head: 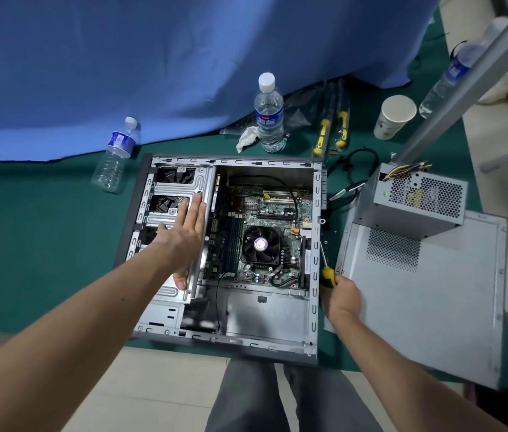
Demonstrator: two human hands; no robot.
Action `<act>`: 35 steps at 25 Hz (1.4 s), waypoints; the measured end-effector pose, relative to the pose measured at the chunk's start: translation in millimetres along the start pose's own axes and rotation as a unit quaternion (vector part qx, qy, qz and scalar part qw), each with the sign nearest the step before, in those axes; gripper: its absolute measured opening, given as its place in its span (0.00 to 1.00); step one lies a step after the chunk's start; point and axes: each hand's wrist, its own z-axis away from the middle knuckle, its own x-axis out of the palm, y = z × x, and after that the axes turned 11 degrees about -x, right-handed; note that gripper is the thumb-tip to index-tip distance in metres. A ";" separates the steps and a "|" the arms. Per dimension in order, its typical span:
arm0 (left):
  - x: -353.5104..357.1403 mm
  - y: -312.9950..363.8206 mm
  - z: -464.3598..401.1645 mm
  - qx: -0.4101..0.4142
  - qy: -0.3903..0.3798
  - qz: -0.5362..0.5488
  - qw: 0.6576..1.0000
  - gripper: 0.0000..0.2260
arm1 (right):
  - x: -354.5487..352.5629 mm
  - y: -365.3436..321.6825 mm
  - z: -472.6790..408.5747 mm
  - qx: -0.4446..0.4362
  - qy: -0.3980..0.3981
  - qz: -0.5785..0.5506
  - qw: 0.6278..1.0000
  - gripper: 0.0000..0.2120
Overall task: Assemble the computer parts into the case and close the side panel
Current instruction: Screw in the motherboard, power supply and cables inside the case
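Left hand [185, 235] fingers straight, flat on drive cage [181, 182]; right hand [341, 296] grips screwdriver [327, 272] beside case [315, 307].

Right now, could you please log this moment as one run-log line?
left hand flat on drive cage | right hand grips screwdriver | power supply outside case

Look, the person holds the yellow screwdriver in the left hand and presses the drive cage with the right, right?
Not quite: the hands are swapped. In the head view the right hand grips the yellow screwdriver, and the left hand presses flat on the drive cage.
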 end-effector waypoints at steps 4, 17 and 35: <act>0.5 -0.8 -0.7 0.004 -0.014 0.002 1.000 0.67 | 0.3 -1.5 8.5 -0.035 -0.013 0.003 0.999 0.05; 2.8 -4.4 -5.4 0.014 -0.031 0.064 0.997 0.72 | -4.4 -2.0 14.6 -0.084 -0.021 0.025 0.996 0.02; -17.2 86.6 91.8 0.036 0.225 0.398 0.889 0.29 | -91.2 -92.5 84.1 -0.205 -0.172 -0.120 0.956 0.03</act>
